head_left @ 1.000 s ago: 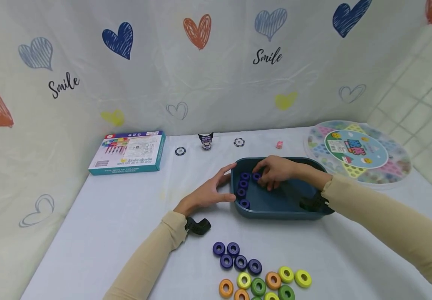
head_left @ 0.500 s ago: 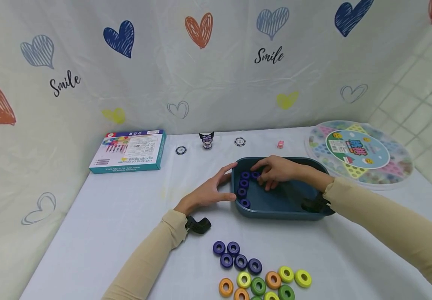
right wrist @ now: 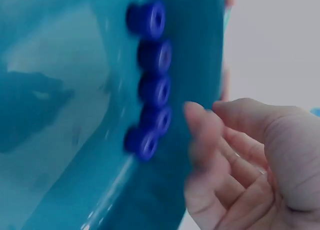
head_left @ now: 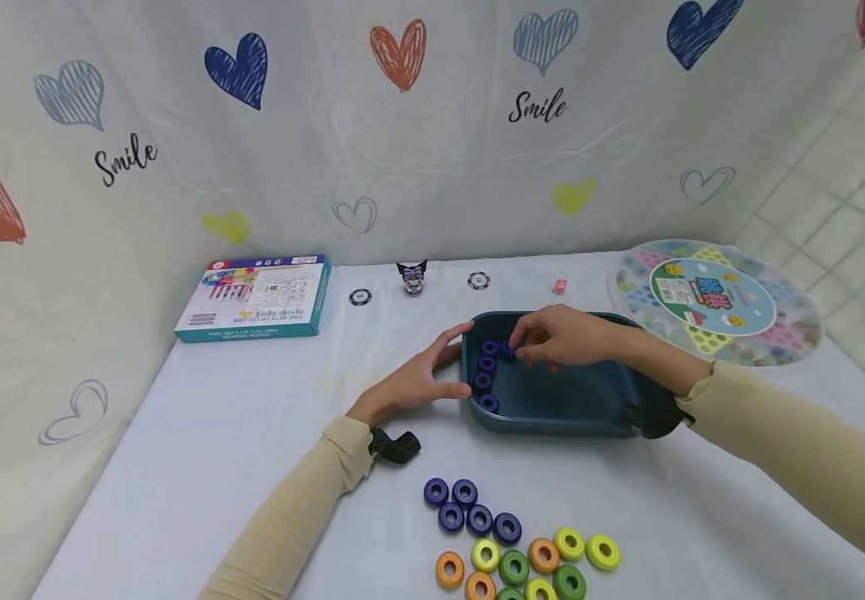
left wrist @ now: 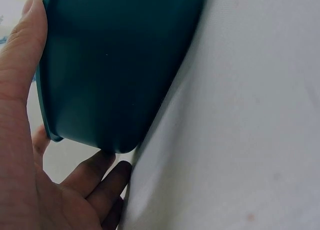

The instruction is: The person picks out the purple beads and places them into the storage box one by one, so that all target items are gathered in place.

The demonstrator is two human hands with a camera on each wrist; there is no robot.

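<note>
In the head view, my left hand (head_left: 416, 382) spans the left end of a dark blue-green tray (head_left: 552, 425), thumb at the near corner and fingers toward the far one. The left wrist view has its straight fingers against the outside of the tray wall (left wrist: 115, 69). My right hand (head_left: 571, 335) is over the inside of the tray, fingertips beside a purple ring (head_left: 507, 352) at the far wall. In the right wrist view, nothing shows between its thumb and fingers, and several purple rings (right wrist: 154, 89) stand in a bent row along the wall.
Purple rings (head_left: 479, 521) lie loose in front of the tray, with orange, yellow (head_left: 602, 552) and green (head_left: 513, 567) ones nearer. Behind are a boxed set (head_left: 254, 300), a small figurine (head_left: 412, 278), two poker chips (head_left: 479, 281), a pink figure (head_left: 559, 287) and a round game board (head_left: 717, 304).
My right hand has lowered the purple ring near the far wall and come away from it; its wrist has swung to the right. The left hand stays at the tray's end.
</note>
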